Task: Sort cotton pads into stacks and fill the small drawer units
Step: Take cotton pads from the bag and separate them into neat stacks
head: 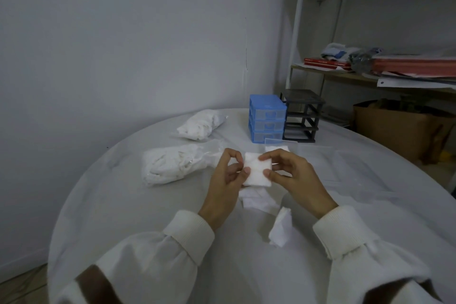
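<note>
Item: square white stack of cotton pads (257, 168), held above the round white-covered table (138, 207) — your left hand (228, 175) pinches its left edge, your right hand (287, 171) its right. Destination: blue plastic three-drawer unit (267, 118), straight beyond the stack, slightly right — right hand nearer, by my reckoning.

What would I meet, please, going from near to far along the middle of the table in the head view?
Loose cotton pads → stack of pads held between left hand and right hand → small pad stack → blue drawer unit.
</note>
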### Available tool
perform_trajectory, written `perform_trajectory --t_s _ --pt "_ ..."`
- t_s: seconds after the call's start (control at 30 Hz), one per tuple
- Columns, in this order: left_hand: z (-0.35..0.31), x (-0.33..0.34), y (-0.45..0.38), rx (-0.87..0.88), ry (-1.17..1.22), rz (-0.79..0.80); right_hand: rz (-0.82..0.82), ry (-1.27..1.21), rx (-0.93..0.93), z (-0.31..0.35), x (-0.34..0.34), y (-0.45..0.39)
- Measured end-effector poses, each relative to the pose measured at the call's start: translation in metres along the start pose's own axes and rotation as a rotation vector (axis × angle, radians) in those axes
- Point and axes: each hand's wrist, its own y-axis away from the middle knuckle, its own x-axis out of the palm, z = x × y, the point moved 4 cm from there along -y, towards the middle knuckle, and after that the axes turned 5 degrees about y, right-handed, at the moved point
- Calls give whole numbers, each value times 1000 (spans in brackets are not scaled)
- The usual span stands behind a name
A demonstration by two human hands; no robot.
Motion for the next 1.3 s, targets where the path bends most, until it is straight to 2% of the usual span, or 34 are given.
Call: perform_trajectory --t_s 0.13,0.57,0.83,1.1,1.3 --pt "3 -1 -1 47 -117 -1 11 3 -3 0 -1 0" --pt "6 -6 -2 -18 -142 -99 18 5 38 -1 2 1" --pt "5 -7 -1 0 -200 -127 -7 -4 50 -2 1 2" --pt "5 -5 -2 50 -269 -100 -139 -3 109 -8 -12 -4" --pt "9 -8 -8 42 -304 -93 -347 25 102 -13 -44 -12"
